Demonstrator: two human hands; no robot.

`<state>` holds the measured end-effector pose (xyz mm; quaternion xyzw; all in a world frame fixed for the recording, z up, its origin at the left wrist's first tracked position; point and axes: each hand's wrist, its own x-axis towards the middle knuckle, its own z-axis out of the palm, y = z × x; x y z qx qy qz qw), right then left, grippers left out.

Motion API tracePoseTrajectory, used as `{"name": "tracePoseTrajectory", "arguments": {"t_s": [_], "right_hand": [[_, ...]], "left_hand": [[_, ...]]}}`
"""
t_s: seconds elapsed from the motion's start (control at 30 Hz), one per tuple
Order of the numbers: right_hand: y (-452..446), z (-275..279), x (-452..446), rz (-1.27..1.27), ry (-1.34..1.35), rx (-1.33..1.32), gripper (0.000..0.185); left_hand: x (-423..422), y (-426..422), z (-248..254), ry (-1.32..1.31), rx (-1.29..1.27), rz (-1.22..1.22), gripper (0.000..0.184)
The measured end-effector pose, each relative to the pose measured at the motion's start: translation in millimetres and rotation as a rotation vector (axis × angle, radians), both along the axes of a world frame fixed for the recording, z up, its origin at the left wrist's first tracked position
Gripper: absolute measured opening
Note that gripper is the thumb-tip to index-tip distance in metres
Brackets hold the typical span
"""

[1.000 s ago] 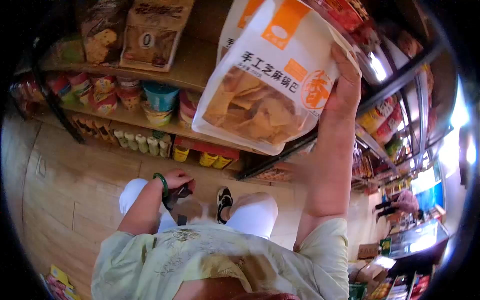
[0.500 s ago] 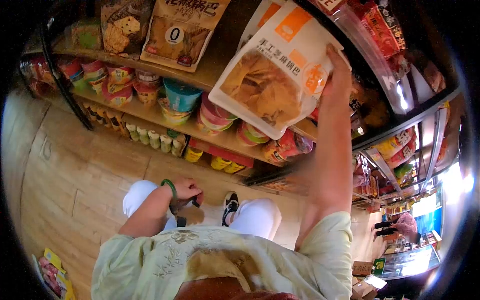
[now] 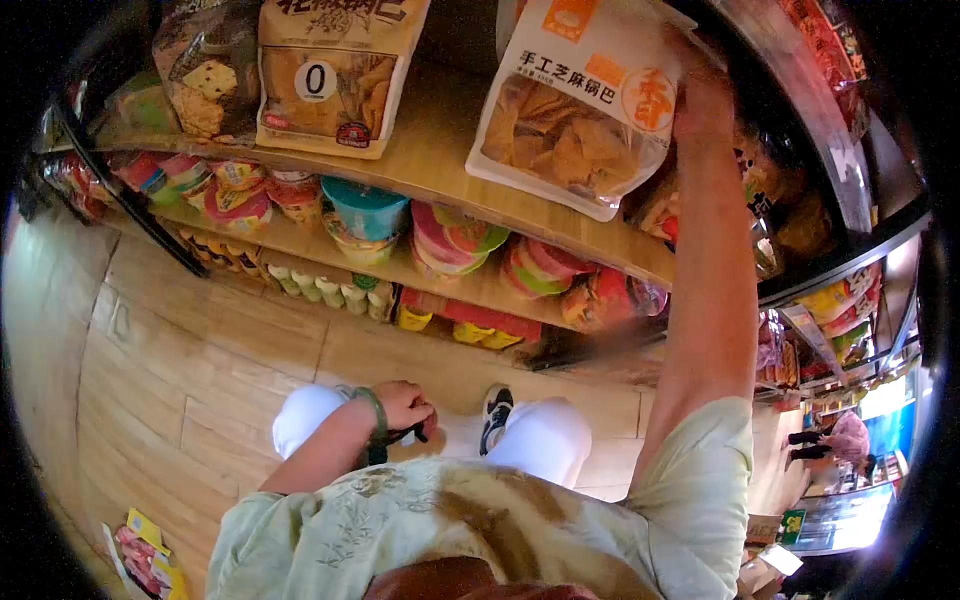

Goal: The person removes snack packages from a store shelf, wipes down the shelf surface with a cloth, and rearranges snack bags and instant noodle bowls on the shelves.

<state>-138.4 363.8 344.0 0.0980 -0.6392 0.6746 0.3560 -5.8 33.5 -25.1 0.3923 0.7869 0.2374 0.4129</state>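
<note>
A white bag of rice crackers point(image 3: 575, 140) with a clear window and orange print stands upright at the shelf's front. At its upper right edge is my right hand point(image 3: 702, 95), closed on the bag; the fingers are partly hidden and blurred. My left hand point(image 3: 405, 408) rests low near my knee, a green bangle point(image 3: 374, 412) at the wrist. Its fingers are curled around a small dark thing that I cannot make out. To the left on the same shelf stands a beige cracker bag point(image 3: 325, 85) marked with a "0".
Colourful instant-noodle cups point(image 3: 365, 215) line the lower shelf point(image 3: 420, 275). A black shelf post point(image 3: 840, 262) stands right of my arm. A yellow and pink packet point(image 3: 145, 555) lies at the lower left. Another person point(image 3: 845, 440) is bent over far right.
My right hand has brought the white cracker bag down and back onto the shelf; it hung tilted in front of it before. The view has shifted a little. My left hand stays near my knee.
</note>
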Motion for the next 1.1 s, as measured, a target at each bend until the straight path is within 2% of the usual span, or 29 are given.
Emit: {"name": "tracePoseTrajectory", "arguments": {"t_s": [0.07, 0.1, 0.13, 0.2, 0.27, 0.4, 0.5, 0.6, 0.67, 0.8, 0.87, 0.97, 1.1], "right_hand": [[3.3, -7.4, 1.3, -0.175, -0.067, -0.041, 0.037], [0.8, -8.7, 10.2, -0.176, -0.071, -0.042, 0.037], [-4.1, -9.3, 26.2, 0.156, -0.076, -0.038, 0.037], [2.5, -13.4, 27.5, 0.48, -0.081, -0.041, 0.038], [21.9, -18.2, -0.6, 0.031, -0.078, -0.093, 0.038], [12.2, -16.5, 7.3, -0.024, -0.168, -0.151, 0.039], [15.3, -20.1, 9.0, 0.001, -0.192, -0.135, 0.041], [-2.6, -23.4, 24.8, 0.107, -0.265, -0.243, 0.043], [-14.2, -24.7, 30.1, -0.035, -0.251, -0.236, 0.046], [-19.6, -37.1, 35.9, -0.021, -0.327, -0.23, 0.053], [-48.8, -39.8, 55.1, -0.179, -0.339, -0.192, 0.06], [-38.5, -68.4, 54.6, -0.159, -0.285, -0.112, 0.065], [-34.5, -94.6, 59.0, -0.187, -0.306, -0.051, 0.067]], "left_hand": [[0.4, 2.2, -12.8, 0.016, 0.03, -0.025, 0.039], [1.6, 2.9, -10.3, 0.012, 0.029, -0.025, 0.039], [3.0, 3.9, -5.3, 0.03, 0.03, 0.0, 0.039], [6.2, 5.1, -5.9, 0.046, 0.025, 0.017, 0.038], [4.5, 5.4, -14.2, 0.088, 0.018, -0.041, 0.037], [4.1, 8.0, -5.1, 0.072, -0.029, -0.012, 0.038], [5.6, 7.9, -7.1, 0.13, -0.004, -0.032, 0.039], [7.9, 5.5, -3.9, 0.175, 0.002, -0.016, 0.039], [6.6, 4.1, -15.6, 0.131, 0.014, -0.012, 0.039], [4.1, 3.3, -15.5, 0.086, 0.001, -0.038, 0.039], [2.8, 4.4, -16.8, 0.039, -0.043, -0.067, 0.042], [6.3, 1.9, -6.5, 0.129, -0.073, -0.011, 0.042], [5.9, 0.7, -10.7, 0.122, -0.054, -0.013, 0.042]]}}
